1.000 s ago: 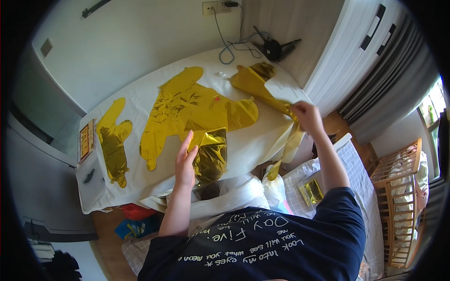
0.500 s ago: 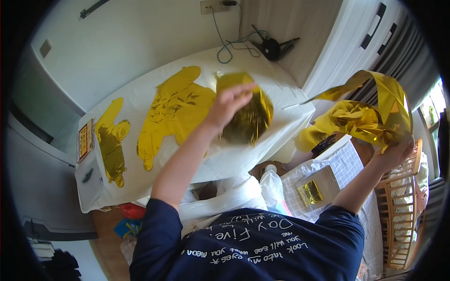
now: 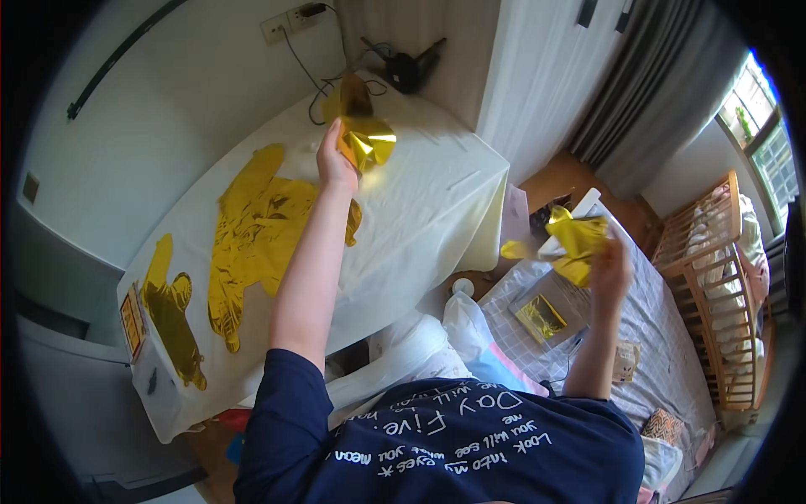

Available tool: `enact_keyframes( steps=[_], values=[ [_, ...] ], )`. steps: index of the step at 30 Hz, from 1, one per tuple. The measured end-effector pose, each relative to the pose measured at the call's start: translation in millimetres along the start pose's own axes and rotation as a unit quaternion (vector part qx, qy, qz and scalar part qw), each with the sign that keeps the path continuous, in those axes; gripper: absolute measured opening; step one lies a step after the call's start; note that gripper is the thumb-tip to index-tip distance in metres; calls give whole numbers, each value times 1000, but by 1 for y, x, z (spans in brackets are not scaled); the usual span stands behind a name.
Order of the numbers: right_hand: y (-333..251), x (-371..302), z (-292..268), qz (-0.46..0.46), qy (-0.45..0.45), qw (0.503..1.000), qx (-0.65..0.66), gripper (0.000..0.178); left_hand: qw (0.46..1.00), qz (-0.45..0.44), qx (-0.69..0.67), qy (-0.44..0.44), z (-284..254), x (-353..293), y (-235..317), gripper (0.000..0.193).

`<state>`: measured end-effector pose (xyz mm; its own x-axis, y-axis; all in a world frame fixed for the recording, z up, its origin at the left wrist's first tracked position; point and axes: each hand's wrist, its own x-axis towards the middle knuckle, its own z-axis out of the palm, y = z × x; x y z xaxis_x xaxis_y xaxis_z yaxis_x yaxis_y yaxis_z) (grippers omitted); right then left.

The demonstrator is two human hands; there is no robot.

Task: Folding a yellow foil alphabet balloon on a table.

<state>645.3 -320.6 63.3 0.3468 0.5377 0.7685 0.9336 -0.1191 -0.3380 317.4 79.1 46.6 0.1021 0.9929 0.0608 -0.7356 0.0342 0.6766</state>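
Observation:
Over the far part of the table, my left hand [image 3: 337, 161] is closed on a crumpled gold foil balloon [image 3: 369, 144], its thumb and palm against the shiny sheet. To the right, beyond the table's edge, my right hand [image 3: 611, 267] grips another folded gold foil balloon [image 3: 578, 235], slightly blurred. Flat on the cloth left of my left forearm lies a large uninflated gold foil balloon [image 3: 260, 227], partly covered by that arm. Farther left is a smaller flat foil balloon [image 3: 174, 319].
A pale cloth covers the table [image 3: 420, 218]. A black router [image 3: 407, 71] with cables sits at its far corner. To the right are a bed [image 3: 646, 353] with a gold-windowed box [image 3: 540, 319] on it and a wooden crib [image 3: 709, 286]. White plastic bags [image 3: 411, 344] lie before me.
My left hand has moved left and farther back with its foil. My right hand has come inward, its foil now bunched smaller. The view has turned right.

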Motion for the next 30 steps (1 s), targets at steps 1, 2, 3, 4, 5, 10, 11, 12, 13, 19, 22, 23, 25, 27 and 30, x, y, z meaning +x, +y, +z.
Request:
enact_keyframes(
  steps=[1, 2, 3, 4, 5, 10, 11, 12, 13, 19, 22, 23, 25, 27, 30],
  values=[
    [-4, 1, 3, 17, -115, 992, -46, 51, 999, -38, -7, 19, 24, -18, -10, 44],
    [-15, 7, 17, 39, -160, 986, -19, 55, 999, -39, -5, 19, 24, -20, -8, 44],
    [-23, 14, 34, 60, -203, 977, 10, 60, 993, -105, -42, 40, 21, -18, -3, 46],
    [-24, 17, 50, 67, -227, 972, 10, 58, 980, -171, -81, 59, 20, -15, -1, 49],
    [-23, 19, 70, 72, -250, 965, 14, 57, 981, -169, -81, 59, 16, -10, 0, 49],
    [-41, 50, 141, 23, -339, 941, -4, 38, 955, -261, -135, 37, -13, 29, -1, 41],
    [-46, 60, 151, -1, -359, 933, -12, 33, 984, -174, 16, -33, -17, 29, -4, 38],
    [-44, 65, 164, -24, -356, 934, 1, 30, 971, -198, 130, -13, -16, 28, -10, 34],
    [-39, 71, 170, -18, -356, 934, -4, 30, 970, -204, 129, -18, -6, 19, -16, 34],
    [-35, 103, 208, -53, -471, 879, 49, 40, 874, -117, 464, -82, -8, -16, -12, 81],
    [-42, 108, 214, 11, -505, 857, 101, 51, 677, -54, 731, -66, 5, -24, -3, 101],
    [-41, 107, 212, 21, -499, 861, 94, 55, 678, -55, 730, -67, 14, -29, -3, 101],
    [-34, 102, 209, 30, -491, 867, 84, 59, 471, 23, 879, -71, 41, -47, -7, 104],
    [-23, 91, 201, 17, -467, 871, 151, 53, 404, 26, 903, -146, 52, -52, -13, 100],
    [-35, 80, 174, -1, -461, 879, 122, 46, 402, 25, 890, -213, 24, -33, -27, 97]
  ],
)
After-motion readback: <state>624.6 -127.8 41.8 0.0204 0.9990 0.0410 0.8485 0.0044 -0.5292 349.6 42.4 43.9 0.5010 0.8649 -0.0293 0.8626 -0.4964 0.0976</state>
